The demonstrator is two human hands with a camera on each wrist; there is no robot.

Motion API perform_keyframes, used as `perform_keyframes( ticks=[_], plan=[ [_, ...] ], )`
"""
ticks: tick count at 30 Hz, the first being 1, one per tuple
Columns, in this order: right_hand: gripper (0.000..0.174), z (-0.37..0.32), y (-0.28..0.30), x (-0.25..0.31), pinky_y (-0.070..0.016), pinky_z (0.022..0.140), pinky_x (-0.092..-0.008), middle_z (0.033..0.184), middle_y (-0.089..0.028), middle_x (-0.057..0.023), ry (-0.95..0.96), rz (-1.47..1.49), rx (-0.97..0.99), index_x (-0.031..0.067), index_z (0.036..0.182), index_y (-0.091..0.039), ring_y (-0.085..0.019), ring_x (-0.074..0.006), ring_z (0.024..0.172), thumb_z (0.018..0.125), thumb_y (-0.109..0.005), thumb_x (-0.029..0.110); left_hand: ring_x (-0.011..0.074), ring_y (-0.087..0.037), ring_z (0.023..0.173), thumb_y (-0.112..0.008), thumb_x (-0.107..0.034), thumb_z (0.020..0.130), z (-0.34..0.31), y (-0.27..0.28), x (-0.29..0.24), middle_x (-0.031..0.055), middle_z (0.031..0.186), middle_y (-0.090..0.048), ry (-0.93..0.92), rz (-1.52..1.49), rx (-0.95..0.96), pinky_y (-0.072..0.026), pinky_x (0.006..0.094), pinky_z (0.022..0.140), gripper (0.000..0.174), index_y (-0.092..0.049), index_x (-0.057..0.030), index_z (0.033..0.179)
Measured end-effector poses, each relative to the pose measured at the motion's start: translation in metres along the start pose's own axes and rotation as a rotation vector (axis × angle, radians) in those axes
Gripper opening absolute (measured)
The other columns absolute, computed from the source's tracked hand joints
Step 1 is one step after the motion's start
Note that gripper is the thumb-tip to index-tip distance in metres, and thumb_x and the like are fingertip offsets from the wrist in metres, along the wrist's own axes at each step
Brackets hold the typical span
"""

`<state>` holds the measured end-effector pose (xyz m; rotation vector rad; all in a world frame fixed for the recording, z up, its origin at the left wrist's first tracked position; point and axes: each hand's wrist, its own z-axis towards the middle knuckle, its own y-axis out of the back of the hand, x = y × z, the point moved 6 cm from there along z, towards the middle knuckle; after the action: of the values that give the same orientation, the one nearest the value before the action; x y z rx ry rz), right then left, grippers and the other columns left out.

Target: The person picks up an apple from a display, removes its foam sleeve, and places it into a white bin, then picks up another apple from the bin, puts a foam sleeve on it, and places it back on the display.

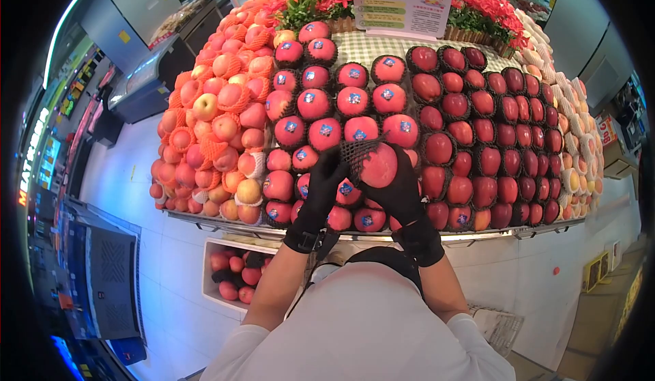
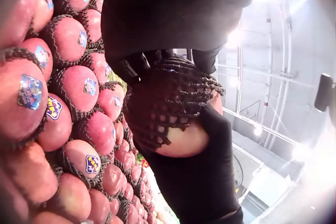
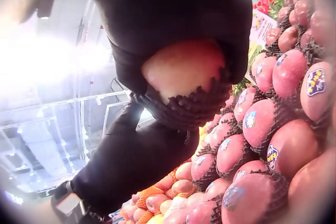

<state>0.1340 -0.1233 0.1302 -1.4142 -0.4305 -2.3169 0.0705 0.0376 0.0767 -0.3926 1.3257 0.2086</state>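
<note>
Countless apples [image 1: 352,101] crowd a sloped supermarket stand [image 1: 477,231].

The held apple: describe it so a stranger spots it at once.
On the sloped fruit stand, find the middle block of netted apples. Before it, the right hand holds one apple; the left hand grips its black net, only partly on.

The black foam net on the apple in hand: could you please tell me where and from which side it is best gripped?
Probably at its loose rim, from the left: the net covers only the upper left of the apple, and its stretchy mesh bunches there, giving an edge to pinch. The left hand pinches it there; the right hand cups the bare, smooth side.
</note>
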Motion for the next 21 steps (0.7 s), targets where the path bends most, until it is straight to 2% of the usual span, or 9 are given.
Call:
perform_keyframes(
  ticks=[4,7,10,14,17,19,21],
  plan=[
    [0.064,0.0,0.001,0.01,-0.0513,0.089,-0.0393,0.111,-0.062,-0.0128,-0.024,-0.011,0.0,0.0015,0.119,-0.055,-0.062,-0.0252,0.102,0.067,-0.087,0.017,0.0174,-0.055,0.115,-0.059,-0.014,0.097,-0.006,0.003,0.018,0.0095,0.124,-0.06,0.15,-0.054,0.063,-0.0451,0.0312,0.099,0.04,-0.051,0.0019,0.133],
    [0.069,-0.003,0.0,-0.002,-0.0502,0.091,-0.0409,0.117,-0.058,-0.0145,-0.036,-0.078,0.026,0.0026,0.123,-0.052,-0.059,-0.0274,0.107,0.066,-0.087,0.019,0.0179,-0.052,0.12,-0.062,-0.015,0.095,-0.003,0.0,0.029,0.0097,0.13,-0.056,0.156,-0.12,0.219,-0.044,0.0325,0.101,0.048,-0.045,0.0008,0.138],
    [0.078,-0.007,-0.001,-0.017,-0.0468,0.096,-0.0447,0.125,-0.052,-0.0182,-0.046,-0.277,-0.001,0.0035,0.129,-0.046,-0.054,-0.0331,0.115,0.065,-0.087,0.022,0.019,-0.049,0.125,-0.065,-0.015,0.093,-0.009,-0.01,0.013,0.0101,0.136,-0.052,0.012,-0.011,0.28,-0.0434,0.0344,0.103,0.058,-0.039,-0.0006,0.143],
    [0.092,-0.016,-0.003,-0.02,-0.0407,0.103,-0.0502,0.133,-0.043,-0.0231,-0.026,-0.475,-0.028,0.0033,0.138,-0.037,-0.045,-0.0408,0.123,0.064,-0.087,0.027,0.0196,-0.049,0.126,-0.065,-0.013,0.092,-0.015,-0.024,0.003,0.0112,0.137,-0.051,0.135,-0.05,0.228,-0.0434,0.0357,0.104,0.062,-0.037,-0.0018,0.145],
    [0.089,-0.016,-0.005,-0.016,-0.0439,0.1,-0.0471,0.13,-0.048,-0.0202,0.027,-0.507,-0.054,0.0049,0.139,-0.039,-0.051,-0.0378,0.119,0.066,-0.086,0.021,0.0193,-0.051,0.124,-0.064,-0.012,0.092,-0.016,-0.022,0.018,0.0113,0.134,-0.053,0.232,-0.205,0.219,-0.0441,0.0353,0.104,0.059,-0.038,-0.0021,0.144],
    [0.095,-0.015,-0.007,-0.011,-0.0417,0.102,-0.0496,0.132,-0.045,-0.0228,0.035,-0.447,-0.037,0.0037,0.141,-0.036,-0.046,-0.0398,0.124,0.065,-0.088,0.027,0.0193,-0.053,0.122,-0.063,-0.012,0.093,-0.019,-0.02,0.028,0.0108,0.132,-0.055,0.285,-0.316,0.206,-0.0451,0.0347,0.103,0.057,-0.039,-0.0027,0.143],
    [0.095,-0.014,-0.007,-0.001,-0.0419,0.102,-0.049,0.134,-0.044,-0.0229,0.06,-0.387,-0.026,0.0035,0.142,-0.034,-0.045,-0.0391,0.127,0.067,-0.088,0.029,0.0199,-0.055,0.119,-0.06,-0.017,0.095,-0.018,-0.005,0.072,0.0102,0.13,-0.056,0.384,-0.406,0.144,-0.0468,0.0345,0.101,0.054,-0.039,-0.0029,0.144]
  ],
)
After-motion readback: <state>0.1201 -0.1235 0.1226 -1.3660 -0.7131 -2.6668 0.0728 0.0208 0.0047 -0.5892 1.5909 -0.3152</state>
